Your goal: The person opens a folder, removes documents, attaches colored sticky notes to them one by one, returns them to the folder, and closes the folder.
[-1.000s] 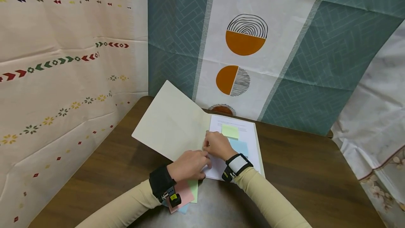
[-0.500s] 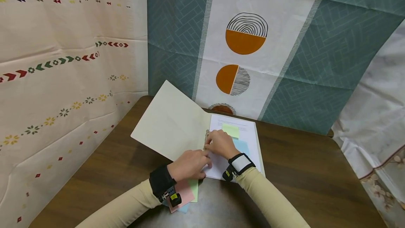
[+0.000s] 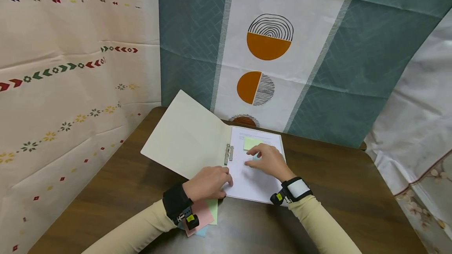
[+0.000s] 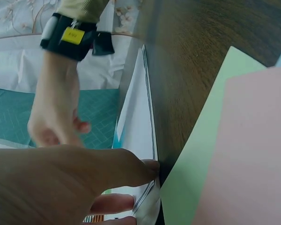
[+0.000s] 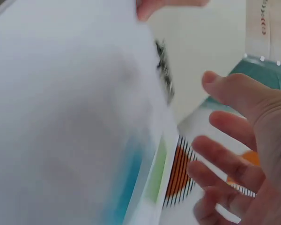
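An open cream file folder (image 3: 187, 136) lies on the table with its cover turned left. White sheets (image 3: 243, 175) lie on its right side beside a metal file clip (image 3: 228, 154) at the spine. A green sticky note (image 3: 252, 143) is on the top sheet; a blue sticky note (image 3: 256, 157) shows partly behind my right hand. My left hand (image 3: 207, 183) grips the near edge by the spine, thumb (image 4: 150, 169) at the edge and fingertips on the paper. My right hand (image 3: 270, 162) hovers over the sheets, holding nothing, thumb and fingers apart.
Pink paper (image 3: 201, 214), green paper (image 3: 213, 208) and blue paper (image 3: 202, 231) lie overlapped under my left wrist. Patterned cloths (image 3: 310, 50) hang behind the brown table (image 3: 335, 183) and along both sides. A camera is strapped to each wrist.
My right hand has left the clip at the spine and moved right over the sheets, its fingers spreading. The clip is now uncovered. The left hand stays at the near edge.
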Tool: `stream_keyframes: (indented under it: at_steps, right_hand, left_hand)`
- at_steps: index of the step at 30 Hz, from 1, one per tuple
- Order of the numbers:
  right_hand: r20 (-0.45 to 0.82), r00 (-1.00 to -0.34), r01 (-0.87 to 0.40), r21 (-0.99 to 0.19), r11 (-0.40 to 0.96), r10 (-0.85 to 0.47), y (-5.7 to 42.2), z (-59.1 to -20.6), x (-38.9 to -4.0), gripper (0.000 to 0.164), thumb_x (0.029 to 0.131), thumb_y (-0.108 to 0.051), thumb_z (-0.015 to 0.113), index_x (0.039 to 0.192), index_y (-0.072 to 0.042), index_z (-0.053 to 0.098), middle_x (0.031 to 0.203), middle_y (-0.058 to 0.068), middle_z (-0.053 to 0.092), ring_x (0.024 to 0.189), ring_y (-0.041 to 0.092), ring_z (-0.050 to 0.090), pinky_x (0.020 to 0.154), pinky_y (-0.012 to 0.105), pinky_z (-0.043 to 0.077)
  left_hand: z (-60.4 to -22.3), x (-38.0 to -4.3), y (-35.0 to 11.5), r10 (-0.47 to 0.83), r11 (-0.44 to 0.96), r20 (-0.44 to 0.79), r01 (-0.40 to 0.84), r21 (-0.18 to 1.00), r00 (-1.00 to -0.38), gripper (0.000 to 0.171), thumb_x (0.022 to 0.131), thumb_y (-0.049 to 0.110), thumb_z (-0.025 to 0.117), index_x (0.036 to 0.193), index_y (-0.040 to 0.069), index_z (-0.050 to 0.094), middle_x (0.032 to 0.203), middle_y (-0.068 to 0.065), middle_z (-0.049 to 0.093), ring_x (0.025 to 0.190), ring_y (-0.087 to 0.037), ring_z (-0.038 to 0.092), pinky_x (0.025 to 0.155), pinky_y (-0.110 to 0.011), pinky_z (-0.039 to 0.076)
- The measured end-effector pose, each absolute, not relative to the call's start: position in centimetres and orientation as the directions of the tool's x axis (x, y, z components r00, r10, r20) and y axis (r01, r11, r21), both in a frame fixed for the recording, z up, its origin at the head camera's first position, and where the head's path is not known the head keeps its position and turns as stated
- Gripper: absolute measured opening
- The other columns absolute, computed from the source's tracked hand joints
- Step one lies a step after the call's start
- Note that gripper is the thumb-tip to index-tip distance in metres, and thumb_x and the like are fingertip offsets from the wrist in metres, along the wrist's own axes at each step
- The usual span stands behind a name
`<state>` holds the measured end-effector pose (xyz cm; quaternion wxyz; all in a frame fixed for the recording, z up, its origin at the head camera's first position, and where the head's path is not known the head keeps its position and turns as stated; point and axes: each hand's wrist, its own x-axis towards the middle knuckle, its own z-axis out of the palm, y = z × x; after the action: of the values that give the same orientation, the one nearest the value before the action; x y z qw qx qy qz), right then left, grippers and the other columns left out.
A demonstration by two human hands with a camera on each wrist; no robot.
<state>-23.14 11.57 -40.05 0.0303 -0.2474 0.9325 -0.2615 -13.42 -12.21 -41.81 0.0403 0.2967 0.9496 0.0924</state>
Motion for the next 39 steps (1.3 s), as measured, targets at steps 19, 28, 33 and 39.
stream_keyframes:
  at_steps: [19,28,33,39]
  right_hand:
    - [-0.063,-0.903,-0.359,-0.435,0.826,-0.426,20.3,-41.8,-21.3,0.059,0.084,-0.031,0.101,0.135,-0.009,0.081,0.149,0.025,0.070,0.133,0.042,0.068,0.103,0.065,0.061]
    - [-0.146,-0.896,-0.335,-0.399,0.854,-0.420,19.9,-42.3,-21.1,0.054,0.086,-0.032,0.099,0.133,-0.012,0.083,0.153,0.022,0.068,0.142,0.046,0.061,0.108,0.073,0.055]
    - [-0.156,-0.896,-0.329,-0.391,0.859,-0.415,19.7,-42.2,-21.3,0.053,0.086,-0.031,0.099,0.133,-0.012,0.083,0.153,0.022,0.068,0.141,0.045,0.062,0.109,0.072,0.055]
    - [-0.171,-0.903,-0.301,-0.402,0.865,-0.394,19.5,-42.4,-21.3,0.052,0.086,-0.030,0.099,0.133,-0.012,0.083,0.153,0.021,0.067,0.142,0.044,0.062,0.110,0.071,0.055]
  left_hand:
    - [-42.1,-13.6,-12.1,0.544,0.817,-0.027,0.521,0.247,-0.839,0.027,0.092,0.023,0.094,0.117,0.017,0.087,0.113,-0.003,0.080,0.086,-0.011,0.057,0.072,-0.021,0.047]
    - [-41.9,-13.6,-12.1,0.546,0.816,-0.029,0.524,0.242,-0.837,0.027,0.092,0.024,0.094,0.117,0.018,0.087,0.114,-0.002,0.080,0.088,-0.010,0.058,0.073,-0.022,0.048]
    - [-41.7,-13.7,-12.6,0.566,0.794,-0.008,0.543,0.272,-0.824,0.028,0.093,0.023,0.093,0.120,0.016,0.087,0.118,-0.003,0.081,0.095,-0.014,0.065,0.079,-0.024,0.053]
    - [-40.6,-14.2,-13.9,0.560,0.768,0.023,0.529,0.361,-0.828,0.037,0.098,0.029,0.088,0.130,0.011,0.084,0.134,-0.009,0.081,0.120,-0.026,0.077,0.102,-0.041,0.066]
